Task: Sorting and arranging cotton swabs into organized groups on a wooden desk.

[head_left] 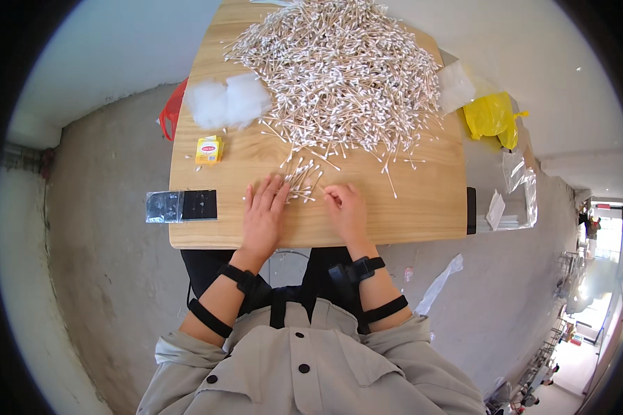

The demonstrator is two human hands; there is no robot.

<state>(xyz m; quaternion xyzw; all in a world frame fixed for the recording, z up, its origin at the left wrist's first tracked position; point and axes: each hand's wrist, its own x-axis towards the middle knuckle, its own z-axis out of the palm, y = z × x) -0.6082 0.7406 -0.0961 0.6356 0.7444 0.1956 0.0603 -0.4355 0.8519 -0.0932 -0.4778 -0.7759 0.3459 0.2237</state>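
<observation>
A big heap of cotton swabs [346,69] with wooden sticks covers the far half of the wooden table [422,207]. A small bunch of swabs [302,181] lies apart near the front, between my hands. My left hand [264,216] rests flat on the table, fingers spread, its fingertips touching the left side of that bunch. My right hand [346,211] lies just right of the bunch with its fingers curled; a swab or two seem pinched at its fingertips.
A small yellow box [209,149] and two clear bags of white stuff [227,102] sit at the left. A black and clear packet [181,205] overhangs the left edge. A yellow bag [491,116] and clear plastic bags [520,187] lie at the right.
</observation>
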